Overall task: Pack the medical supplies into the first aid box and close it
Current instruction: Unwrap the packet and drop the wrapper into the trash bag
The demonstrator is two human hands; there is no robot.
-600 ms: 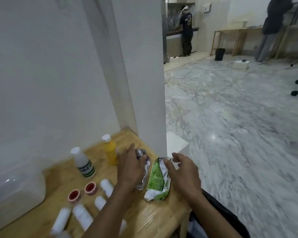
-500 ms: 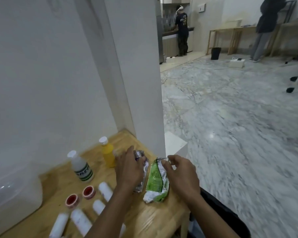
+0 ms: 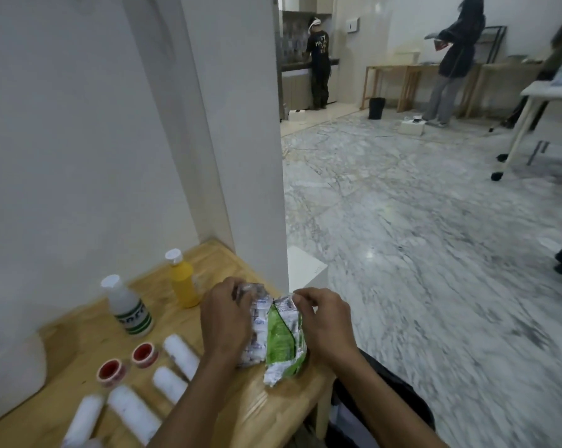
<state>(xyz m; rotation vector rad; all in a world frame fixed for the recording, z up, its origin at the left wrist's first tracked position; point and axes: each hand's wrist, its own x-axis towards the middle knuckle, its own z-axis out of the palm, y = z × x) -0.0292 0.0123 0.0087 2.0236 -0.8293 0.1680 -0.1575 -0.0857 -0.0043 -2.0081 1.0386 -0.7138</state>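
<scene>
Two hands working on table [image 3: 79, 337] | left hand [image 3: 226, 318] fingers clamping silver packet [image 3: 255, 321] | right hand [image 3: 326, 321] pinching green packet [image 3: 284, 341] top, near table edge | risk: loose pinch letting it slide off | box [image 3: 11, 367] sitting far left, supplies still out

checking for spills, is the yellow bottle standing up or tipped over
Upright. The yellow bottle stands on its base on the wooden table, white cap on top, beside the clear bottle.

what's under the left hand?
The left hand covers a silver blister pack lying on the table, beside the green pack. The pack's left part and the fingertips' grip are hidden.
</scene>
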